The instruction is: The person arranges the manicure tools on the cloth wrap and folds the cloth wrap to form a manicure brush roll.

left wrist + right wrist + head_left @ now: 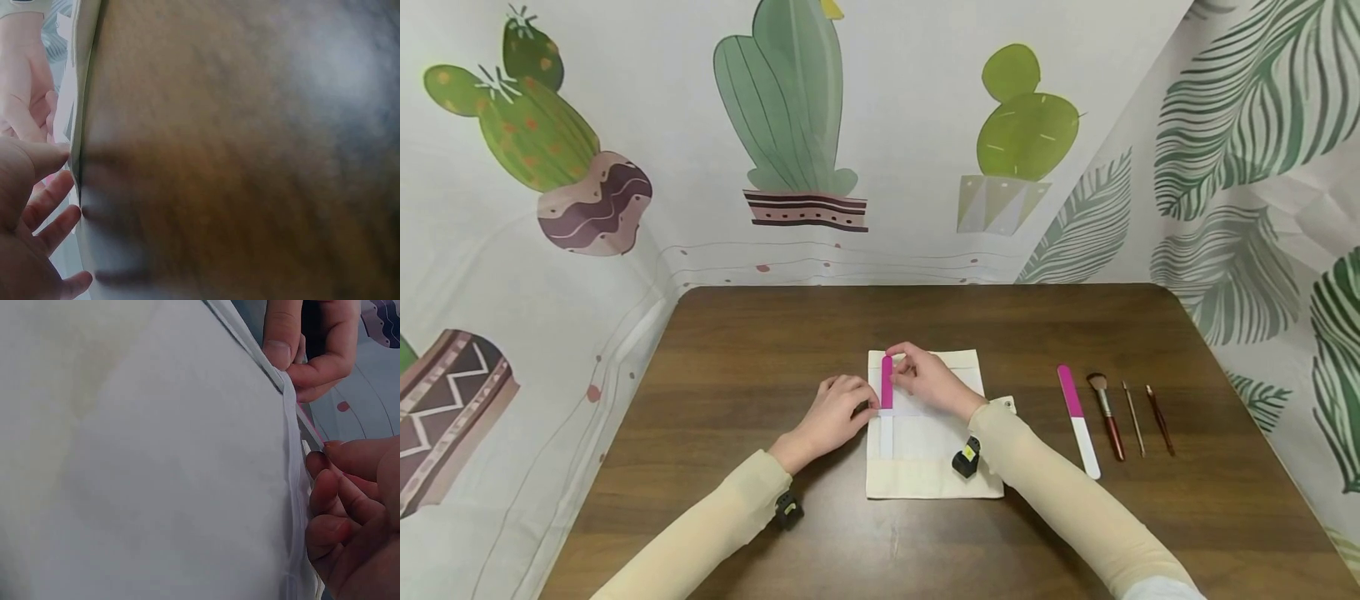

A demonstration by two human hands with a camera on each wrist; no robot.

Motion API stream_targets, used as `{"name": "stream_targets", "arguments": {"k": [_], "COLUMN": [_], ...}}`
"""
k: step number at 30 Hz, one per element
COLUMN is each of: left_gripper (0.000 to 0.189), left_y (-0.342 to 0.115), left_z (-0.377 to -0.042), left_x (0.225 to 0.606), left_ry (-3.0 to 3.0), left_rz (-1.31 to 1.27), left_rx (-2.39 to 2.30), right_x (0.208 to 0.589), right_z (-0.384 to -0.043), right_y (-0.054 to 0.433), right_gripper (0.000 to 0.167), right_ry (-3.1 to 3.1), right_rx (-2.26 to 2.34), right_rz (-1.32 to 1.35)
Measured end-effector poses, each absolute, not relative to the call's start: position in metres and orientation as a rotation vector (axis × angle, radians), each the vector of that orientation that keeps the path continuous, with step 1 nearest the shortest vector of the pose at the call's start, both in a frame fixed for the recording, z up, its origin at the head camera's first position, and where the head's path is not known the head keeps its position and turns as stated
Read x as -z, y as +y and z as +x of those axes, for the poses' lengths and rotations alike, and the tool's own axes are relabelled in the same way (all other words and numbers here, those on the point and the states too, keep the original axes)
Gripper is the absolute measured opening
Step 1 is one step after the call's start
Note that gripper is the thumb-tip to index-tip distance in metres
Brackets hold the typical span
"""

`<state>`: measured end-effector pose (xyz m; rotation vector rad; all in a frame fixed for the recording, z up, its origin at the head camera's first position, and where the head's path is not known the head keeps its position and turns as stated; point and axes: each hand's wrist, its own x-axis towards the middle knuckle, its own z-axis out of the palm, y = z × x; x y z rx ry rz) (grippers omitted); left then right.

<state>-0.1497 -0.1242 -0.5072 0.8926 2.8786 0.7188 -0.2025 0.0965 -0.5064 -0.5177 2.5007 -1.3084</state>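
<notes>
A cream and white cloth pouch [936, 479] lies spread on the table. Along its left side a pink and white nail file [887, 383] stands lengthwise; its pink half is exposed, and the white half shows faintly through the pocket cloth. My right hand [931, 383] pinches the file near its pink end, thumb and fingertips at its edge [356, 506]. At the pouch's left edge my left hand [838, 408] pinches the cloth by the pocket opening, as the left wrist view shows with the thumb on the border [37, 200]. Part of the pouch is hidden under my right forearm.
To the right lie a second pink and white nail file [1078, 421], a makeup brush [1107, 417] with a red handle, a thin metal-tipped stick [1133, 419] and a slim dark red tool [1161, 421]. The brown table [737, 358] meets a printed cloth backdrop [910, 150].
</notes>
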Motion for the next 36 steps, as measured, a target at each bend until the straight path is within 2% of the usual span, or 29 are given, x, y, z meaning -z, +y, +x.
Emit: {"name": "stream_targets", "arguments": {"k": [36], "left_gripper": [0.003], "left_y": [-0.1238], "left_z": [-0.1470], "left_x": [0.5109], "left_ry": [2.902], "left_rz": [0.922], "left_rx": [-0.699], "right_x": [0.5077], "right_z": [-0.1967], "right_y": [0.0903], "right_gripper": [0.037], "right_ry": [2.607], "right_rx": [1.023], "right_rz": [-0.657]}}
